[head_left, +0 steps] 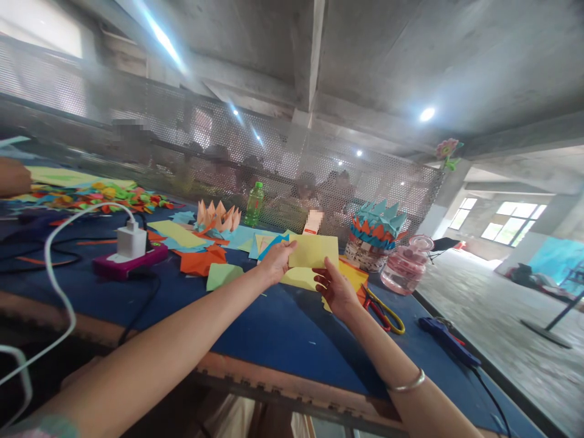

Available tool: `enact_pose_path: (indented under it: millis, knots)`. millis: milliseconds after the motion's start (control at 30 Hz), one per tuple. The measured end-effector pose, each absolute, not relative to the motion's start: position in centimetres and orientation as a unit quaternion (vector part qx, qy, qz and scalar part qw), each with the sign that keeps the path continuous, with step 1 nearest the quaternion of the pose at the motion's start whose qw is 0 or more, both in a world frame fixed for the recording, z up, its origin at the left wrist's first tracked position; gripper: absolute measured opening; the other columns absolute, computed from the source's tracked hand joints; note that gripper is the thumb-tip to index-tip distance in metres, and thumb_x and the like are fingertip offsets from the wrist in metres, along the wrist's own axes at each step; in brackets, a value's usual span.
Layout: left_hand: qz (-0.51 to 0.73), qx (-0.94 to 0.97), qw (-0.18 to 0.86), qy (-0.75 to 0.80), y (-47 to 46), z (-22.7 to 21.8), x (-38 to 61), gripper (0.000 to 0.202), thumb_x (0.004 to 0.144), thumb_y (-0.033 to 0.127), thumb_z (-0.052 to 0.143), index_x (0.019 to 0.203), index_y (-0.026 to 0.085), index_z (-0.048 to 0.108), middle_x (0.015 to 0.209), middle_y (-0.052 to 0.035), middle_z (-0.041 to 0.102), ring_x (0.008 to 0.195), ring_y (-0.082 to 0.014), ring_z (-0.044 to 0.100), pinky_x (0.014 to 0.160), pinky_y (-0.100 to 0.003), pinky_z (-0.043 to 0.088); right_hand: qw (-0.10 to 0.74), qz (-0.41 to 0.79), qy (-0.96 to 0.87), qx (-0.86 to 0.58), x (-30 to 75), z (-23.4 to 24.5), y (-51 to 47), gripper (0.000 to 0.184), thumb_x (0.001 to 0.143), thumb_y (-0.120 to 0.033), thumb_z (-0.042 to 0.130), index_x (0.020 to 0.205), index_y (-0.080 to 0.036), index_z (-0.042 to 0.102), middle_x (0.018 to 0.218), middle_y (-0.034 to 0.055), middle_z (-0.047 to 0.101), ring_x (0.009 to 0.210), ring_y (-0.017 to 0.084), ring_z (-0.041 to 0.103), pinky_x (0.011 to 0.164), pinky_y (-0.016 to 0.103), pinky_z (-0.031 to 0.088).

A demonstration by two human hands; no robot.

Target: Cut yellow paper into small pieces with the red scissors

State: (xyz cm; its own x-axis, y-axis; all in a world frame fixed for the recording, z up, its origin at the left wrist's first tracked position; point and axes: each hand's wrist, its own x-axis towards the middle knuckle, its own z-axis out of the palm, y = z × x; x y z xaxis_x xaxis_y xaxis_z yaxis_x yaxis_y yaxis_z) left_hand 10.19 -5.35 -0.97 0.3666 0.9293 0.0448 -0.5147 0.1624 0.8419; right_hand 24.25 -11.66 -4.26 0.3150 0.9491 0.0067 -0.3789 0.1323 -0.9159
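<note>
Both my arms reach out over a blue table [274,328]. My left hand [277,261] pinches the left edge of a yellow paper sheet [314,250], thumb on top. My right hand [335,289] grips the sheet's lower edge from below, fingers curled against it. The sheet is held just above the table. More yellow paper [351,275] lies under it, beside an orange piece. A thin bangle [407,384] circles my right wrist.
Loose coloured papers [201,249] and an orange folded paper flower [218,214] lie behind my left hand. A green bottle [254,205], a paper-decorated basket [371,240], a pink lidded jar [406,266], yellow-handled scissors [387,310], a blue glue gun [444,337] and a charger on a pink power strip [130,252] stand around. A mesh screen [319,176] backs the table.
</note>
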Motion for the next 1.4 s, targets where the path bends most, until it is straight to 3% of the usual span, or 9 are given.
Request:
enact_pose_path:
  millis: [467, 667, 933, 1167, 1400]
  knots:
    - [0.489, 0.416, 0.719, 0.266, -5.54, -0.83, 10.07, 0.016, 0.089, 0.018, 0.05, 0.084, 0.012, 0.064, 0.076, -0.0103, 0.073, 0.065, -0.0216, 0.07, 0.059, -0.031, 0.054, 0.684, 0.464, -0.326, -0.46, 24.18, -4.21, -11.85, 0.035, 0.046, -0.042, 0.088, 0.063, -0.017, 0.07, 0.074, 0.0017, 0.067, 0.059, 0.008, 0.054, 0.046, 0.017, 0.044]
    - [0.488, 0.405, 0.729, 0.257, -5.55, -0.77, 10.12, 0.016, 0.089, 0.018, 0.051, 0.088, 0.011, 0.066, 0.072, -0.0099, 0.072, 0.064, -0.0202, 0.07, 0.064, -0.03, 0.055, 0.683, 0.462, -0.33, -0.459, 24.29, -4.31, -11.78, 0.034, 0.048, -0.042, 0.088, 0.064, -0.017, 0.07, 0.075, 0.0017, 0.068, 0.06, 0.008, 0.054, 0.047, 0.017, 0.044]
    - [0.497, 0.409, 0.715, 0.273, -5.66, -0.69, 10.13, 0.014, 0.088, 0.018, 0.053, 0.081, 0.013, 0.064, 0.075, -0.0106, 0.072, 0.069, -0.0233, 0.071, 0.061, -0.032, 0.054, 0.687, 0.455, -0.33, -0.461, 24.23, -4.32, -11.66, 0.039, 0.047, -0.046, 0.087, 0.065, -0.016, 0.068, 0.074, 0.0034, 0.066, 0.058, 0.009, 0.054, 0.046, 0.018, 0.044]
    - [0.494, 0.412, 0.718, 0.267, -5.63, -0.94, 10.19, 0.014, 0.085, 0.02, 0.057, 0.074, 0.015, 0.063, 0.074, -0.0094, 0.072, 0.071, -0.0244, 0.071, 0.063, -0.034, 0.054, 0.679, 0.414, -0.377, -0.474, 23.97, -4.3, -11.85, 0.036, 0.045, -0.038, 0.087, 0.068, -0.016, 0.069, 0.069, 0.002, 0.063, 0.057, 0.009, 0.051, 0.045, 0.02, 0.041]
    - [0.482, 0.415, 0.726, 0.262, -5.45, -1.08, 10.26, 0.013, 0.086, 0.02, 0.056, 0.084, 0.014, 0.068, 0.071, -0.0083, 0.072, 0.066, -0.0218, 0.07, 0.063, -0.032, 0.055, 0.679, 0.376, -0.393, -0.493, 24.0, -4.46, -11.82, 0.031, 0.05, -0.039, 0.081, 0.067, -0.016, 0.069, 0.071, 0.0048, 0.066, 0.059, 0.011, 0.051, 0.048, 0.021, 0.039]
